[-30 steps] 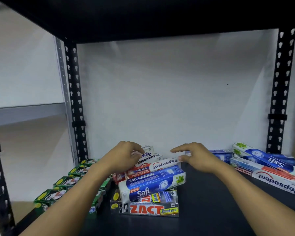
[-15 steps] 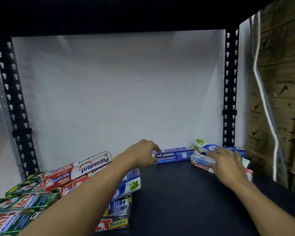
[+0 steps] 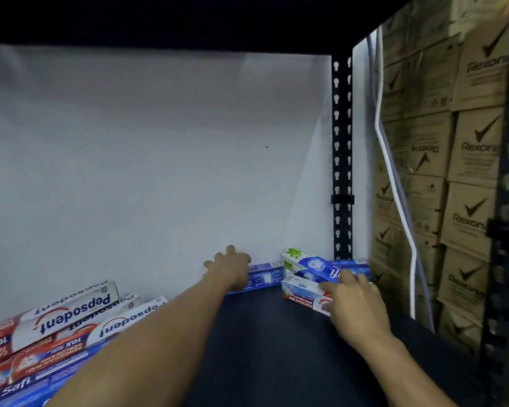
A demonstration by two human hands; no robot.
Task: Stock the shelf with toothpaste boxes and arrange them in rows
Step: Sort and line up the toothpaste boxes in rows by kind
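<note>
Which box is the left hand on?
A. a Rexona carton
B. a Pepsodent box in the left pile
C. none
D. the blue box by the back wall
D: the left hand lies over one end of the blue box that sits against the wall.

Pepsodent pile (image 3: pixel 74 311) front-left on shelf (image 3: pixel 262 348) | stacked boxes (image 3: pixel 309 264) back-right corner | cartons (image 3: pixel 470 160) right, beyond shelf
</note>
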